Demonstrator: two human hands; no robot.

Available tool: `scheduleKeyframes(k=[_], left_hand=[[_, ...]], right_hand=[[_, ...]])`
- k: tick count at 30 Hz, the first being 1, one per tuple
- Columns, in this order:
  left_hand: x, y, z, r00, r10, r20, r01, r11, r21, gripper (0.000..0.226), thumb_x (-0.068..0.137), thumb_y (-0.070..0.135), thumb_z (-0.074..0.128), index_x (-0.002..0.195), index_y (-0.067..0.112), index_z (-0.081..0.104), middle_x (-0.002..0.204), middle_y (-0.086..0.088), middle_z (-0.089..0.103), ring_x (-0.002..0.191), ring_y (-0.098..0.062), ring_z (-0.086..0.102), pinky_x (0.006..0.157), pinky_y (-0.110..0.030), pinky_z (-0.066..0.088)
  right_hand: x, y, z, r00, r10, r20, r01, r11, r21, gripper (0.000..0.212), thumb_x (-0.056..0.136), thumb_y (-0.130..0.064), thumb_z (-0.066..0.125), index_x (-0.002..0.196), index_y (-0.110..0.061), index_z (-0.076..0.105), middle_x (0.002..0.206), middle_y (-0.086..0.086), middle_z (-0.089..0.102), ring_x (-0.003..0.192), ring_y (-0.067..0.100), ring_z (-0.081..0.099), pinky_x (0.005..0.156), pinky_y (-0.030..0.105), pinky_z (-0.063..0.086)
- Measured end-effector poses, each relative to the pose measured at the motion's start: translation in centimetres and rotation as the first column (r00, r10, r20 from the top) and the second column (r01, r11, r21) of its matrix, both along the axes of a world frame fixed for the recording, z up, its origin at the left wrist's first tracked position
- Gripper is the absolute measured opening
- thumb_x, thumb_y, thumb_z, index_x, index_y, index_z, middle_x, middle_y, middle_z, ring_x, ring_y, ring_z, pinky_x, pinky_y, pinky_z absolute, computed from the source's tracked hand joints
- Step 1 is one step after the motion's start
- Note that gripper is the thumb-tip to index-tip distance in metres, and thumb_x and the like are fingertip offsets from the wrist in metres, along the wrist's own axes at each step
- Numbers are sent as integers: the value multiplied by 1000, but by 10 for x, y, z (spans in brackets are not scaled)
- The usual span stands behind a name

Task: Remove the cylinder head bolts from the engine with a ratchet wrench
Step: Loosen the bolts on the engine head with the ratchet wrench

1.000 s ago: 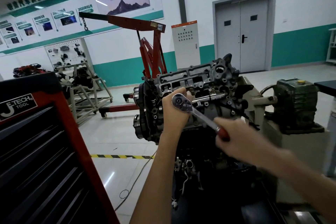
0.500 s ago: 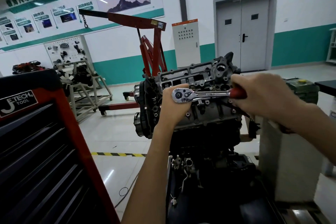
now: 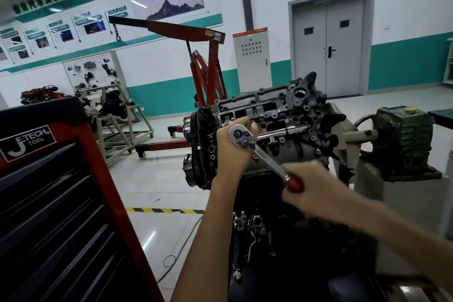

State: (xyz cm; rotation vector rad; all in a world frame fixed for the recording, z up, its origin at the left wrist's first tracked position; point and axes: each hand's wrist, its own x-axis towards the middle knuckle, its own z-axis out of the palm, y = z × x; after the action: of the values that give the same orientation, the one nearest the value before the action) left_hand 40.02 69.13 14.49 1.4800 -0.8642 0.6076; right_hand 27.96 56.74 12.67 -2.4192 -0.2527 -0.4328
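A grey engine with its cylinder head (image 3: 277, 115) exposed sits on a stand at the centre. A chrome ratchet wrench (image 3: 255, 152) with a red grip is set against the head's near side, its round head up left, its handle slanting down to the right. My left hand (image 3: 232, 149) is curled behind the ratchet's head, gripping what is under it; the bolt and socket are hidden. My right hand (image 3: 311, 189), blurred by motion, grips the red handle end below the engine's lower edge.
A red and black tool cabinet (image 3: 54, 198) fills the left foreground. A red engine crane (image 3: 203, 68) stands behind the engine. A green gearbox (image 3: 402, 140) is on the stand's right. A cable (image 3: 181, 255) lies on the floor by yellow-black tape.
My right hand swung the handle up to level half a second ago and has now brought it back down to the lower right. My left hand stayed at the ratchet's head.
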Motion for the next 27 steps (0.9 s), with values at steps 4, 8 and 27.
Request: scheduleKeyframes(k=[4,8,27], left_hand=[[0,-3,7,997,-35,66,27,993,119,43,82,-7,59,51,10,35,50,-1,33,51,-5,26,50,-23,22],[-1,-9,-2,999,-30,28,29,999,36,42,86,-2,59,54,6,33,53,-5,29,54,-9,26,52,-28,22],[0,-1,4,999,-33,34,30,995,97,35,81,-5,60,54,7,40,53,-2,37,54,-12,32,53,-28,27]], right_hand=[[4,-50,57,902,-161,402,361,792,-493,21,80,-15,61,75,-22,42,55,-7,46,48,12,49,45,25,38],[4,-49,50,873,-242,424,437,773,-459,15,79,-17,62,83,-18,48,56,-8,44,50,13,48,50,23,36],[10,-49,61,856,-202,477,460,718,-523,12,82,-23,58,88,-20,48,61,-3,52,54,16,50,56,29,42]])
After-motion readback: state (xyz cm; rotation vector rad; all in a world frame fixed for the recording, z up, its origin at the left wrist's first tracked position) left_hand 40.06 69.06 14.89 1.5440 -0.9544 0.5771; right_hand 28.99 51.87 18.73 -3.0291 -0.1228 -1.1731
